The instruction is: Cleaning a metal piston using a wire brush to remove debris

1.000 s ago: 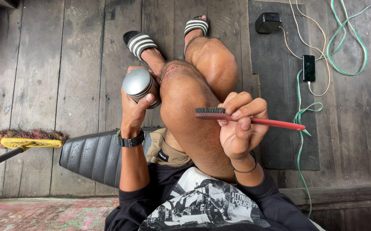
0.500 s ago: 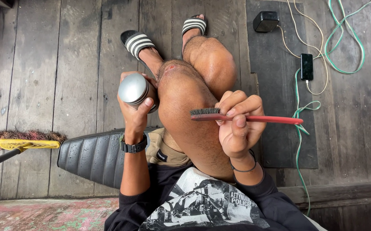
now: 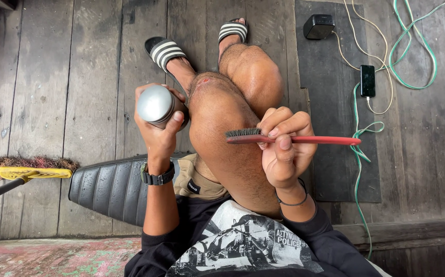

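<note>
Little has shifted since a moment ago: both hands stay raised over the bent knees, the can tipped slightly further toward the camera. Below, a black ribbed seat (image 3: 107, 187) rests on the plank floor (image 3: 43, 77), a yellow broom (image 3: 30, 168) beside it. The left hand (image 3: 158, 136) wraps tightly around a silver cylindrical can (image 3: 157, 105), while the right hand (image 3: 284, 146) pinches a red-handled brush (image 3: 294, 138) between thumb and fingers, bristles up.

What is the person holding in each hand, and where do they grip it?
The left hand wraps around the side of a silver metal canister, rounded end up. The right hand pinches a red-handled wire brush near the bristle end of its handle.
</note>
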